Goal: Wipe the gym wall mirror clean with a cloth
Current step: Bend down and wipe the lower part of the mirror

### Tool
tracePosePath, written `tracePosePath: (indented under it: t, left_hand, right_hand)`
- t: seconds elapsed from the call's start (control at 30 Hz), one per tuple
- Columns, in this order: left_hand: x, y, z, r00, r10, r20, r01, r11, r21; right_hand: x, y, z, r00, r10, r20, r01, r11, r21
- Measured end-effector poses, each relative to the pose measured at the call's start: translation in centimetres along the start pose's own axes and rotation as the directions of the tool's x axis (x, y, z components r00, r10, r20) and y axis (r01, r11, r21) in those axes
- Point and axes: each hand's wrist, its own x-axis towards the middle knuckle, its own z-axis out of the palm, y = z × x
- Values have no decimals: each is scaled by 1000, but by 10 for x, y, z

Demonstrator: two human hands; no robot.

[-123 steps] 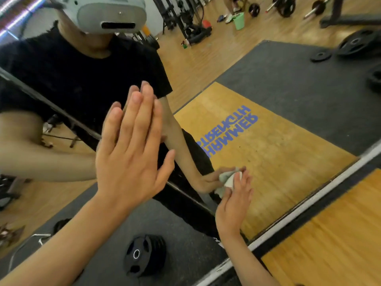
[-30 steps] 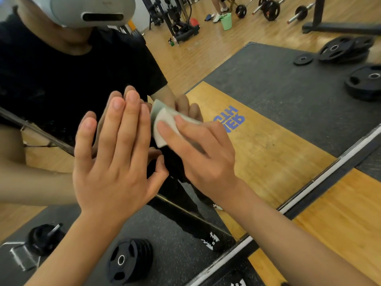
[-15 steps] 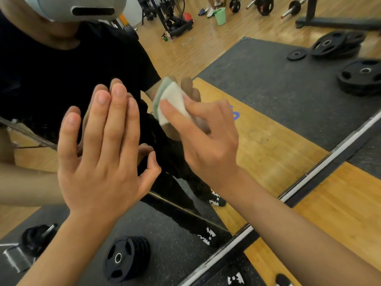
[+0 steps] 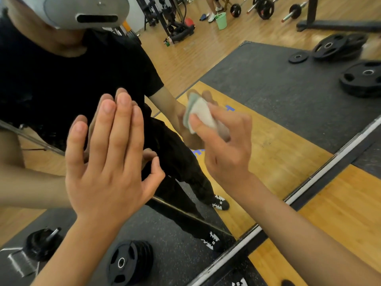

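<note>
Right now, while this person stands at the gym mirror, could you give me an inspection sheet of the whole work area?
Surface: wall mirror, its glass reflecting the gym; smears cannot be judged.
Job's things: cloth, pale and folded, held at the glass.
Clutter: stack of weight plates reflected at lower left; loose plates reflected at upper right.
Grippers: left hand flat against the glass, fingers straight; right hand pinches the cloth.
Cables: nothing seen.
Surroundings: wooden floor below the mirror's frame; green bucket and barbells in the reflection.
</note>
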Motion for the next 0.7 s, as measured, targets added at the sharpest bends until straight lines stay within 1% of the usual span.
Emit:
tracePosePath:
  t: [0.03,0.1,0.17,0.23,0.3,0.4,0.47,0.5,0.63,0.7]
  left_hand:
    - [0,0,0,1000,8,-6,-8,1000,16]
    - [1,0,0,1000,20,-13,-19,999,36]
    - [1,1,-1,1000,16,-12,-16,999,38]
    - [2,2,-1,1000,15,-15,-15,998,60]
    - [3,2,-2,1000,17,-17,-16,998,62]
    - [2,2,-2,1000,11,-9,-10,998,61]
    - [1,2,-2,1000,17,-2,-17,998,67]
    - [1,2,-1,1000,22,-3,-21,997,72]
    - [2,2,0,1000,22,-19,-20,997,78]
    - [2,3,0,1000,15,-24,-13,997,76]
  right_hand:
    - [10,1,6,998,-54,-33,54,999,2]
    - [5,11,5,995,-91,-31,92,996,21]
    - [-29,30,-10,994,-101,52,101,995,5]
    - [-57,47,-29,985,-83,149,94,993,-67]
    - [-63,51,-37,976,-89,197,111,988,-104]
    - [-34,42,-31,974,-173,148,174,985,4]
    - [-18,40,-27,967,-212,139,210,977,29]
    - [-19,43,-26,963,-219,154,217,976,30]
    - [-57,67,-44,949,-170,266,177,984,-4]
    - [-59,69,-47,947,-169,273,179,984,-13]
